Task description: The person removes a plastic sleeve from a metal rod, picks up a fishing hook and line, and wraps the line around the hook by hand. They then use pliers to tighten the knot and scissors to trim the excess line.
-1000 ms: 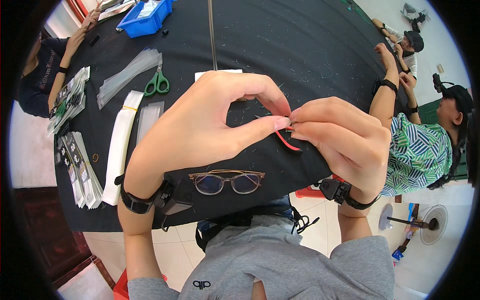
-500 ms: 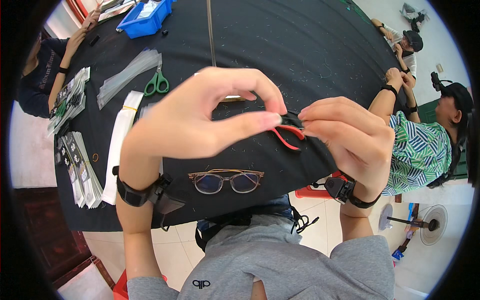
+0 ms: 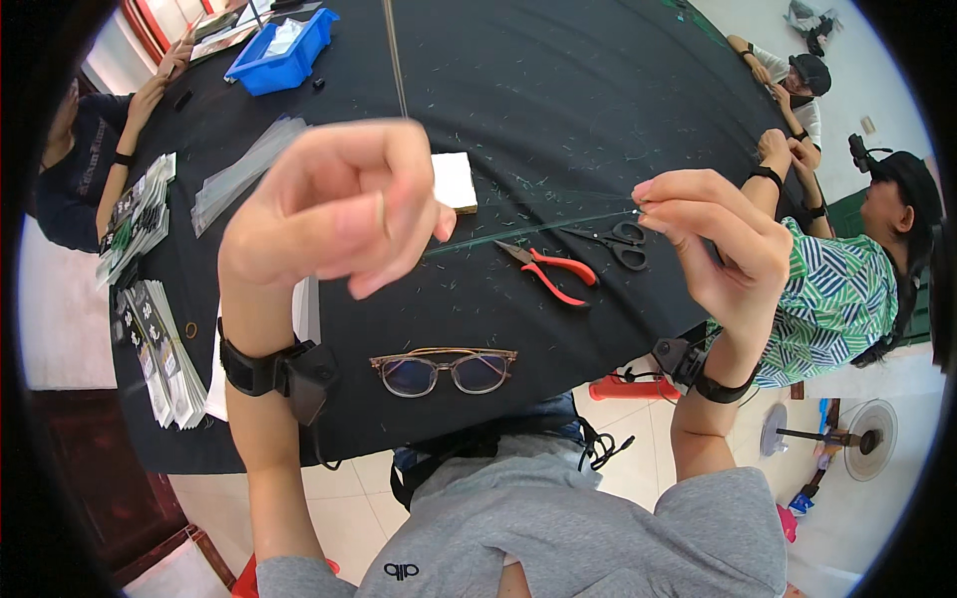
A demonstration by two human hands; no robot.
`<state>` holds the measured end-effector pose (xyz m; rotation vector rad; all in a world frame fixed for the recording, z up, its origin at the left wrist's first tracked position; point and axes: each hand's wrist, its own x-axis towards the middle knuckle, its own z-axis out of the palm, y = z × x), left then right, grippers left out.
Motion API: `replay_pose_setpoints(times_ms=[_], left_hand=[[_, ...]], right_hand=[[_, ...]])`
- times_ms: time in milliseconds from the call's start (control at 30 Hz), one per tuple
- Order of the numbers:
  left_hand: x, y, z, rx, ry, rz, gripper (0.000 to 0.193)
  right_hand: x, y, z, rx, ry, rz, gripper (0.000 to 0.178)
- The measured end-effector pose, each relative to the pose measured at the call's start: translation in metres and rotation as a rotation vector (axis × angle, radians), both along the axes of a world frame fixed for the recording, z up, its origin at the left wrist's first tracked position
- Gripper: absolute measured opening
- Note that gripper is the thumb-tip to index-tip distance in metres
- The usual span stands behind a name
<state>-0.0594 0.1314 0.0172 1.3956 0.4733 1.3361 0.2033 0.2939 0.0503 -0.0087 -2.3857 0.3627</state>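
Note:
A thin green thread (image 3: 538,228) stretches between my two hands above the black table. My left hand (image 3: 334,204) is curled closed around its left end and slightly blurred. At the thread's other end, my right hand (image 3: 718,234) pinches it between thumb and fingertips, with a tiny shiny bit at the tips. Below the thread, red-handled pliers (image 3: 553,271) lie on the cloth beside black scissors (image 3: 624,242). A white block (image 3: 455,182) sits just right of my left hand. Nearer to me rest folded-arm eyeglasses (image 3: 444,375).
Packaged cards (image 3: 159,349) and clear plastic sleeves (image 3: 244,169) lie at left. A blue bin (image 3: 282,55) stands at the far left. Thread scraps dot the black tablecloth (image 3: 558,100). People sit around it: one in a patterned shirt (image 3: 837,299) at right, others at far right and left.
My hands have moved apart, the left going left and the right slightly right, with the thread now drawn out between them. The pliers, black scissors and white block have come into clearer view.

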Motion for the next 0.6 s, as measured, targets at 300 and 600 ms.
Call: replay_pose_setpoints(times_ms=[300,600], left_hand=[[0.057,0.021,-0.012,0.014,-0.163,-0.79,0.028],[0.049,0.006,0.014,0.106,-0.16,0.445,0.029]], right_hand=[[-0.018,0.003,-0.023,0.03,0.042,0.019,0.016],[-0.035,-0.032,-0.055,0.004,0.069,0.164,0.022]])
